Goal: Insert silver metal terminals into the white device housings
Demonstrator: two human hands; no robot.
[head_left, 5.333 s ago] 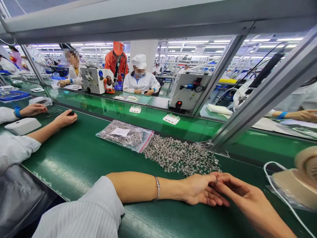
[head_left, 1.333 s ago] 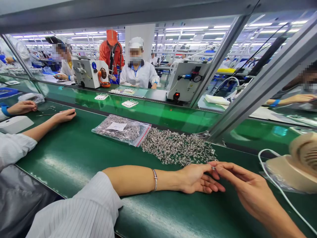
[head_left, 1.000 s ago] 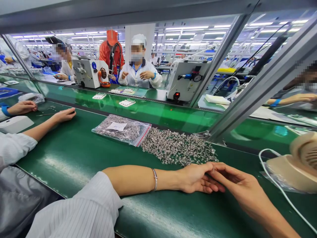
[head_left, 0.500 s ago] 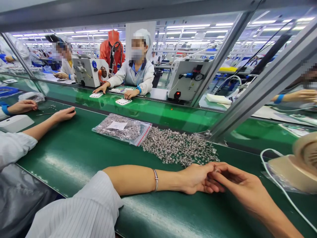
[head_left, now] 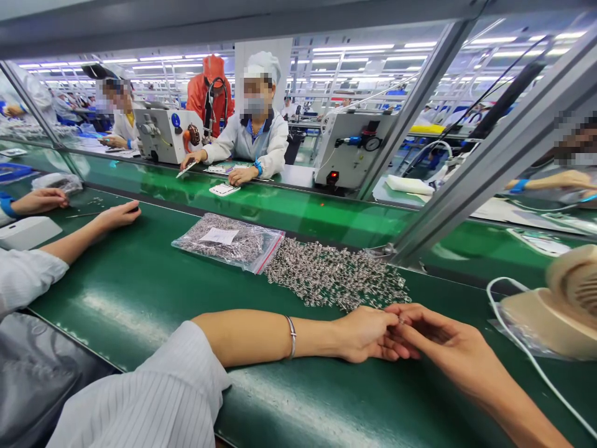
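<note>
A green bench (head_left: 153,274) fills the near part of the scene, with a slanting metal post (head_left: 494,168) rising at its far right. Beyond it, a co-worker in white (head_left: 259,143) sits between two machines, the right-hand machine (head_left: 347,155) bearing a lit red switch. At the far right of the bench stands a beige appliance (head_left: 545,320) with a white cord. A clear zip bag (head_left: 224,246) full of small metal parts lies flat near the middle of the bench's far edge, and a loose heap of metal parts (head_left: 336,274) spreads just right of it. The person's left hand (head_left: 366,336) lies at the heap's near side, fingers curled and thumb pressed toward the index finger; whether it grips anything itself is hard to tell. The right hand (head_left: 443,336) meets it from the right, thumb and index finger nearly together in a narrow pinch on what looks like one tiny metal part (head_left: 401,321), partly hidden between both hands' fingertips. The step in hand appears to be close fingertip handling of that single piece; the next move probably calls for a light, steady pinch. A white paper label (head_left: 219,236) shows on the bag, its print too small to read; no brand is legible.
</note>
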